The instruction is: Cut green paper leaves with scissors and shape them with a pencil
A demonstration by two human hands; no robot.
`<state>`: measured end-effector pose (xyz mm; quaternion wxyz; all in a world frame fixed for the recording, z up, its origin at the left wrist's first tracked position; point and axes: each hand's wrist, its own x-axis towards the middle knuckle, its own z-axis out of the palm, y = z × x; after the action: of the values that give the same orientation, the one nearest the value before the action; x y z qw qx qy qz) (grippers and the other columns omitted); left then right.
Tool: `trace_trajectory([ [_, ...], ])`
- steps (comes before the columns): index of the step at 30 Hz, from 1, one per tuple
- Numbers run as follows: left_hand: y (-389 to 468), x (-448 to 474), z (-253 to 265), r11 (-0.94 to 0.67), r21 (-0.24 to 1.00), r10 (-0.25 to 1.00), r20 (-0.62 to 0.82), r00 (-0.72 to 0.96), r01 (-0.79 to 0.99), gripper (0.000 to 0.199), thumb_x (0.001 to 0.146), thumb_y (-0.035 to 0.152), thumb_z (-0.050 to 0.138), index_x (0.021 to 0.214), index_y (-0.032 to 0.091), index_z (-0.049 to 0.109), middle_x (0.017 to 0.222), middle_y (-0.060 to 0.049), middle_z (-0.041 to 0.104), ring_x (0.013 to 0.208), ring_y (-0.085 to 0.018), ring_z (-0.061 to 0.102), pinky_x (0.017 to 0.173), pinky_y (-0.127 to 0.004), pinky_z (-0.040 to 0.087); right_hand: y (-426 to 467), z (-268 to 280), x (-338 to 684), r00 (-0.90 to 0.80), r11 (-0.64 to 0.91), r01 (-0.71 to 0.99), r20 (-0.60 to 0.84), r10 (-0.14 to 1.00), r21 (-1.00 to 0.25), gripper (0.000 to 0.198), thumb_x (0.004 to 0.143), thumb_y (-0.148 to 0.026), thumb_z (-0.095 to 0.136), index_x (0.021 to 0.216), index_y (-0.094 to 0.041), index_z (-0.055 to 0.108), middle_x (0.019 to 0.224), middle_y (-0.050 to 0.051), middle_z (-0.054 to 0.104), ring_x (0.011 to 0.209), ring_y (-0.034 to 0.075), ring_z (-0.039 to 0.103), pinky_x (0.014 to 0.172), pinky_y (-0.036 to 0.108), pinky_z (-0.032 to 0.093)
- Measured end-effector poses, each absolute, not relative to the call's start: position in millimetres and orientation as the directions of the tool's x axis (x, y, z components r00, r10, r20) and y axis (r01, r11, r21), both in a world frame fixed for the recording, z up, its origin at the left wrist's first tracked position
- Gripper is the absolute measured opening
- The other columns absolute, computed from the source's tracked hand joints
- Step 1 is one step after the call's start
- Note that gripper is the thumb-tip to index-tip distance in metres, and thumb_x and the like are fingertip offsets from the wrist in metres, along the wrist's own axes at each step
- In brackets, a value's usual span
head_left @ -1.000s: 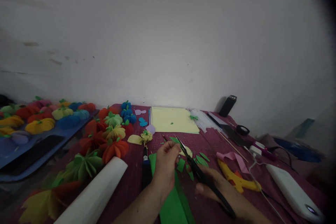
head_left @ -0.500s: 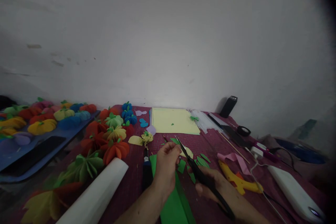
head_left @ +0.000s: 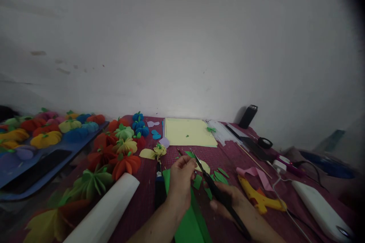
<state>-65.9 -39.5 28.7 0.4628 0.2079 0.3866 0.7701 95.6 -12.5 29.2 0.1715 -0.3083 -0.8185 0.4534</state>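
Note:
My left hand [head_left: 182,178] is closed in a pinch over the purple mat, its fingertips beside the scissor blades; what sits between the fingers is too small to make out. In my right hand [head_left: 239,201] is a pair of black-handled scissors [head_left: 218,193], the blades pointing up and left past the left fingertips. Under my left hand lies a long strip of folded green paper [head_left: 185,228]. Green leaf-shaped cutouts [head_left: 220,177] and a pale yellow cutout [head_left: 204,166] are scattered near the blades.
Colourful paper pumpkins [head_left: 125,165] crowd the left side, with a white roll [head_left: 110,209] before them. Pale yellow sheets [head_left: 189,131] lie at the back. On the right are a yellow glue gun [head_left: 258,197], a pink ribbon [head_left: 255,174], a white power bank [head_left: 319,209] and a black can [head_left: 248,116].
The scissors and my right hand have shifted very slightly left. My left hand keeps its pinch in nearly the same spot.

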Motion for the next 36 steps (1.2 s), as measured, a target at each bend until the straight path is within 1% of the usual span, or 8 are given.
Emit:
trace_trajectory([
  [8, -39, -66, 29, -0.272, 0.778, 0.875, -0.044, -0.482, -0.566, 0.016, 0.064, 0.024, 0.067, 0.06, 0.016, 0.054, 0.051, 0.006, 0.046, 0.046, -0.005, 0.036, 0.045, -0.019, 0.026, -12, 26, 95, -0.744, 0.369, 0.309, 0.019, 0.668, -0.876, 0.026, 0.08, -0.044, 0.059, 0.092, -0.021, 0.06, 0.071, -0.002, 0.046, 0.062, 0.014, 0.041, 0.057, 0.024, 0.035],
  [13, -39, -65, 31, -0.271, 0.768, 0.872, -0.06, -0.486, -0.58, 0.016, 0.062, 0.025, 0.07, 0.061, 0.015, 0.057, 0.054, 0.005, 0.049, 0.047, -0.005, 0.037, 0.044, -0.019, 0.026, -21, 16, 87, -0.705, 0.261, 0.313, -0.039, 0.708, -0.913, 0.032, 0.079, -0.049, 0.058, 0.086, -0.018, 0.057, 0.062, -0.002, 0.047, 0.053, 0.012, 0.041, 0.049, 0.023, 0.032],
  [17, -40, -65, 34, -0.265, 0.731, 0.879, -0.085, -0.47, -0.628, 0.018, 0.061, 0.025, 0.072, 0.058, 0.016, 0.058, 0.053, 0.005, 0.049, 0.046, -0.005, 0.037, 0.045, -0.019, 0.027, -24, 14, 82, -0.635, 0.145, 0.231, -0.036, 0.772, -0.962, 0.041, 0.081, -0.055, 0.052, 0.099, -0.017, 0.051, 0.065, -0.001, 0.055, 0.051, 0.012, 0.047, 0.048, 0.023, 0.036],
  [20, -41, -67, 36, -0.255, 0.714, 0.888, -0.094, -0.45, -0.652, 0.018, 0.06, 0.026, 0.075, 0.059, 0.015, 0.06, 0.056, 0.004, 0.052, 0.048, -0.005, 0.038, 0.045, -0.018, 0.027, -3, 24, 87, -0.58, 0.209, 0.25, 0.027, 0.814, -0.946, 0.043, 0.08, -0.05, 0.055, 0.108, -0.018, 0.048, 0.067, -0.002, 0.056, 0.054, 0.013, 0.051, 0.05, 0.023, 0.039],
  [23, -41, -68, 35, -0.242, 0.719, 0.892, -0.099, -0.441, -0.651, 0.019, 0.059, 0.029, 0.077, 0.062, 0.015, 0.064, 0.06, 0.002, 0.056, 0.05, -0.006, 0.04, 0.046, -0.018, 0.028, 38, 32, 94, -0.533, 0.281, 0.391, 0.033, 0.845, -0.877, 0.047, 0.078, -0.043, 0.059, 0.114, -0.019, 0.041, 0.07, -0.001, 0.061, 0.053, 0.014, 0.054, 0.048, 0.024, 0.04],
  [25, -41, -69, 33, -0.232, 0.725, 0.893, -0.106, -0.437, -0.649, 0.021, 0.059, 0.031, 0.078, 0.063, 0.015, 0.065, 0.061, 0.002, 0.058, 0.05, -0.006, 0.041, 0.046, -0.018, 0.029, 69, 30, 96, -0.556, 0.407, 0.429, 0.12, 0.822, -0.806, 0.044, 0.078, -0.039, 0.058, 0.113, -0.018, 0.041, 0.083, 0.003, 0.065, 0.069, 0.017, 0.062, 0.057, 0.025, 0.045],
  [27, -40, -69, 32, -0.222, 0.736, 0.894, -0.108, -0.435, -0.639, 0.022, 0.058, 0.032, 0.078, 0.064, 0.015, 0.066, 0.062, 0.001, 0.059, 0.05, -0.006, 0.041, 0.047, -0.018, 0.029, 96, 21, 95, -0.563, 0.55, 0.59, 0.187, 0.805, -0.59, 0.033, 0.08, -0.034, 0.052, 0.11, -0.019, 0.045, 0.087, 0.005, 0.067, 0.076, 0.018, 0.064, 0.064, 0.026, 0.046],
  [36, -35, -66, 26, -0.177, 0.869, 0.883, -0.067, -0.465, -0.461, 0.024, 0.059, 0.036, 0.075, 0.065, 0.014, 0.068, 0.059, 0.001, 0.058, 0.047, -0.006, 0.037, 0.045, -0.019, 0.025, 146, -4, 70, -0.572, 0.582, 0.74, 0.14, 0.808, -0.336, 0.028, 0.075, -0.018, 0.06, 0.102, -0.014, 0.06, 0.088, 0.01, 0.069, 0.081, 0.022, 0.063, 0.066, 0.026, 0.039],
])
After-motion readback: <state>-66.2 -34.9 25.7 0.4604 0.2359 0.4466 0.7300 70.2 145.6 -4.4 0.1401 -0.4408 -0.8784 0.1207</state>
